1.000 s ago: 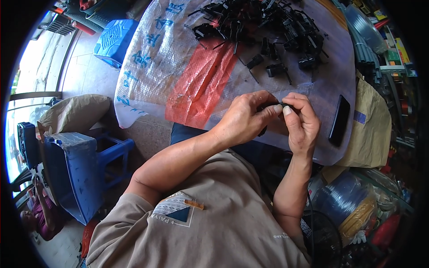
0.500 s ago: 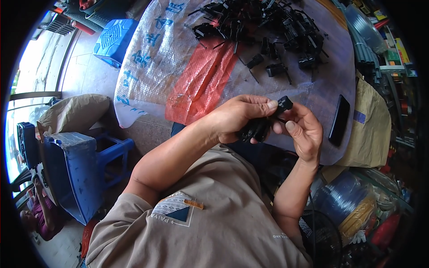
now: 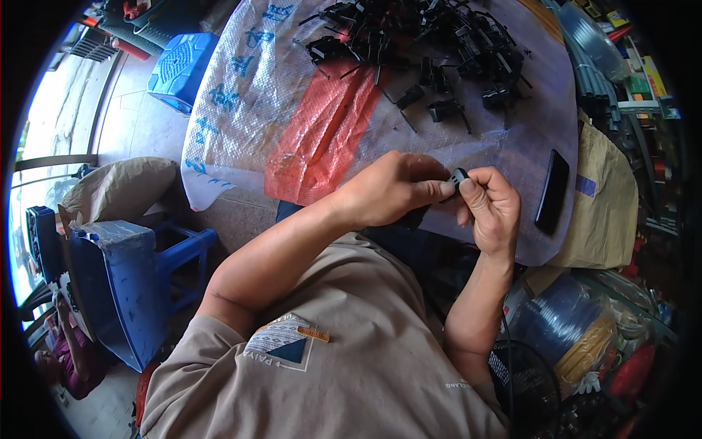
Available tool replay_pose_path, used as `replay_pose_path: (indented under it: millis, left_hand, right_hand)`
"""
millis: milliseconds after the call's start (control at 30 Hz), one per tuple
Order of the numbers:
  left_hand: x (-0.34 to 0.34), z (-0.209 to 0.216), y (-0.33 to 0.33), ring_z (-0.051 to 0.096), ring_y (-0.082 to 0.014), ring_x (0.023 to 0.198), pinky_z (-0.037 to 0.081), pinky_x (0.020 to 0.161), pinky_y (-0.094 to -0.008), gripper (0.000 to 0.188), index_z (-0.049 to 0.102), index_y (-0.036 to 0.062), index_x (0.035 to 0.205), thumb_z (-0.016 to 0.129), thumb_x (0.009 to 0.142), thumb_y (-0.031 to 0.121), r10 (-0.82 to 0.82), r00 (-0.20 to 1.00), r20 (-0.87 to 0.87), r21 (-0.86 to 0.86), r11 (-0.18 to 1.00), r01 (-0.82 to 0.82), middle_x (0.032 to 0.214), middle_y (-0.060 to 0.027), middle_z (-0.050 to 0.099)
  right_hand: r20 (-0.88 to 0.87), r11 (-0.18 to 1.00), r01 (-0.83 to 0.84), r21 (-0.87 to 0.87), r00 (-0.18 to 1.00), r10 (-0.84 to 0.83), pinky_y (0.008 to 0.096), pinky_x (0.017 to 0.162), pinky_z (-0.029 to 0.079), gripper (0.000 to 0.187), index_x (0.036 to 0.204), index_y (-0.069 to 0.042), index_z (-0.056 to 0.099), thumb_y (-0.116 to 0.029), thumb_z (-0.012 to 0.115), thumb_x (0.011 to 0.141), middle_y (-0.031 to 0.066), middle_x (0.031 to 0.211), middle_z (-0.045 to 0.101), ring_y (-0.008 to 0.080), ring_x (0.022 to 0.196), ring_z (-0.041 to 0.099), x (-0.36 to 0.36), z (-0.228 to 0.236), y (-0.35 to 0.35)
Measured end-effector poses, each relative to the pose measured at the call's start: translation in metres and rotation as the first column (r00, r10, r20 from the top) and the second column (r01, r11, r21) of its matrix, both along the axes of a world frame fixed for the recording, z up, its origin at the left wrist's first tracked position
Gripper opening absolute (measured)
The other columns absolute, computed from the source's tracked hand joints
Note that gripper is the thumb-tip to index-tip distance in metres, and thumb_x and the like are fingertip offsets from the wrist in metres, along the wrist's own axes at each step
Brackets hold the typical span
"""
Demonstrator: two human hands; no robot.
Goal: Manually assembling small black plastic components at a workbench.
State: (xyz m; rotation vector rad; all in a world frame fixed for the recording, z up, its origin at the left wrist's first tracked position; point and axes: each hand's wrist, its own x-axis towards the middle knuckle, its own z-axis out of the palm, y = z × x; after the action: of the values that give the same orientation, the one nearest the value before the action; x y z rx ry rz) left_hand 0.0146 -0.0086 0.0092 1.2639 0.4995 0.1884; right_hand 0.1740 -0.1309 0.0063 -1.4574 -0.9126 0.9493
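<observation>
One small black part (image 3: 458,177) between both hands (image 3: 395,189), each clamped on it.

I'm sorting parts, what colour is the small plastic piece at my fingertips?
The small plastic piece is black, best in the head view.

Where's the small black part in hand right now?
In the head view, the black part is right of centre, between the fingertips of the left hand and right hand, nearer the person than the pile of black parts.

Blue characters (image 3: 223,96) on sheet (image 3: 267,91), shirt lettering (image 3: 257,358)
</observation>
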Motion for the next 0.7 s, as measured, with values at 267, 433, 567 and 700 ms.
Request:
replay_pose_path:
  millis: [267,433,567,700]
  left_hand:
    - [0.001,0.010,0.010,0.066,-0.0269,0.068,0.049,0.062,-0.0354,0.025,0.064,-0.0011,0.095,0.062,0.086,0.022,-0.111,0.993,-0.049,0.342,0.932,0.121,0.074,-0.0174,0.064]
    - [0.002,0.001,0.006,0.065,-0.0268,0.066,0.050,0.062,-0.0363,0.023,0.063,-0.0021,0.092,0.058,0.089,0.020,-0.067,0.998,0.020,0.307,0.950,0.058,0.073,-0.0153,0.065]
    - [0.001,0.001,0.010,0.065,-0.0252,0.067,0.049,0.062,-0.0357,0.023,0.063,-0.0026,0.090,0.057,0.089,0.020,-0.082,0.997,0.011,0.251,0.965,0.076,0.074,-0.0148,0.066]
    - [0.007,-0.014,0.013,0.060,-0.0196,0.064,0.048,0.062,-0.0353,0.024,0.062,-0.0040,0.087,0.057,0.089,0.019,-0.030,0.998,0.060,0.251,0.968,0.014,0.070,-0.0139,0.063]
  right_hand:
    - [-0.098,0.996,-0.064,-0.063,0.994,0.058,0.0197,0.054,0.046,0.008,0.092,-0.001,0.061,-0.008,0.060,0.091,0.0020,0.068,0.062,0.0066,0.057,0.058,-0.001,0.013,0.003]
    - [-0.015,0.989,-0.098,-0.106,0.995,0.097,0.0193,0.054,0.046,0.007,0.092,0.000,0.060,-0.004,0.057,0.087,0.0029,0.070,0.063,0.0063,0.057,0.058,-0.001,0.013,0.009]
    - [0.017,0.989,-0.096,-0.108,0.995,0.098,0.0191,0.054,0.046,0.004,0.088,0.000,0.059,-0.002,0.057,0.086,0.0031,0.068,0.063,0.0064,0.056,0.058,-0.005,0.015,0.016]
    - [0.043,0.986,-0.089,-0.143,0.994,0.096,0.0200,0.051,0.046,0.003,0.085,0.000,0.058,-0.004,0.057,0.085,0.0030,0.065,0.062,0.0066,0.054,0.058,-0.002,0.018,0.028]
